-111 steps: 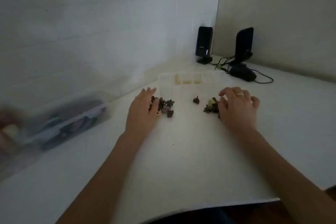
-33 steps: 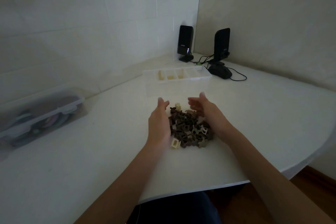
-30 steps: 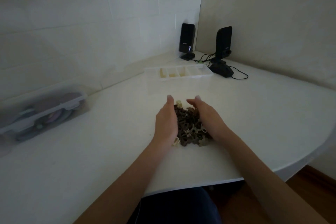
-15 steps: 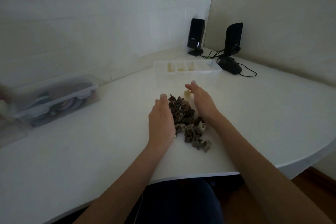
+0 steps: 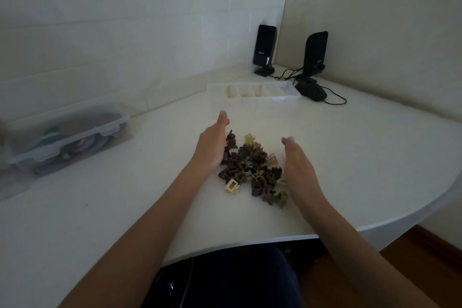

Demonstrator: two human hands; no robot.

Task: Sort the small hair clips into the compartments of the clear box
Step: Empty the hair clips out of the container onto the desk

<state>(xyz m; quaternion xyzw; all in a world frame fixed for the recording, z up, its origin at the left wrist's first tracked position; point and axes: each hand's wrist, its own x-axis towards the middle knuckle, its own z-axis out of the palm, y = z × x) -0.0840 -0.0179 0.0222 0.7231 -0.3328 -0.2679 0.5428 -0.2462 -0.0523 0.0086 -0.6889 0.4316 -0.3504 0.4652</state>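
A heap of small hair clips (image 5: 252,169), mostly dark brown with a few cream ones, lies on the white table (image 5: 362,157). My left hand (image 5: 212,146) stands on edge with straight fingers against the heap's left side. My right hand (image 5: 297,165) stands on edge with straight fingers at the heap's right side, with a small gap to most clips. Neither hand holds a clip. Beyond the heap sits the clear box (image 5: 253,91) with several compartments; cream items show in the left ones.
A clear lidded container (image 5: 67,137) with round things inside stands at the left by the wall. Two black speakers (image 5: 265,49) (image 5: 315,54) with cables and a black mouse (image 5: 312,91) sit in the far corner. The table's curved edge runs close in front of me.
Earlier the clips lay in two small groups near the box; both hands swept them into one heap nearer me. In the last half second the right hand moved out to the right.
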